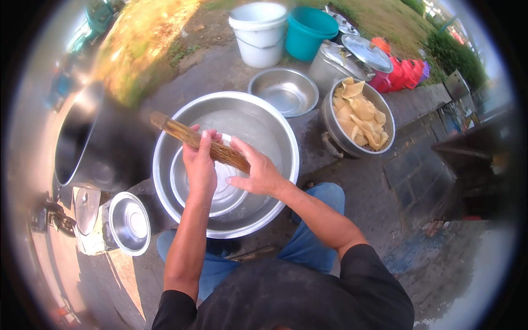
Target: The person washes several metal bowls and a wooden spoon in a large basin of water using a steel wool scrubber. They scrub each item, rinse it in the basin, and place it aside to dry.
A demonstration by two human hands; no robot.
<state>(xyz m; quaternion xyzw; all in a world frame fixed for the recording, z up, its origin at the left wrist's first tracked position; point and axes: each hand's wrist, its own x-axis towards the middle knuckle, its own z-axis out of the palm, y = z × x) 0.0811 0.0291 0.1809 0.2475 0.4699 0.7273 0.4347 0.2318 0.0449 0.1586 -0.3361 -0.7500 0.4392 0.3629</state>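
Over the big metal basin (163, 144), my left hand (201, 171) and my right hand (260, 174) hold a brown pot brush (190, 135), a long bundle of stiff stalks. It slants from upper left to lower right. My left hand grips it near the middle, with fingertips showing beyond its far side. At the lower right end, my right hand closes around it, thumb below. A smaller metal bowl (177, 184) sits inside the basin under my hands, in what looks like shallow water. Something small and white (226, 139) shows just behind the brush; its kind is unclear.
An empty metal bowl (275, 91) lies beyond the basin. White (257, 41) and teal (309, 41) buckets stand behind it. To the right is a pot (331, 127) of tan sheet-like pieces (360, 115). A large dark pot (118, 143) and a small bowl (132, 225) are left.
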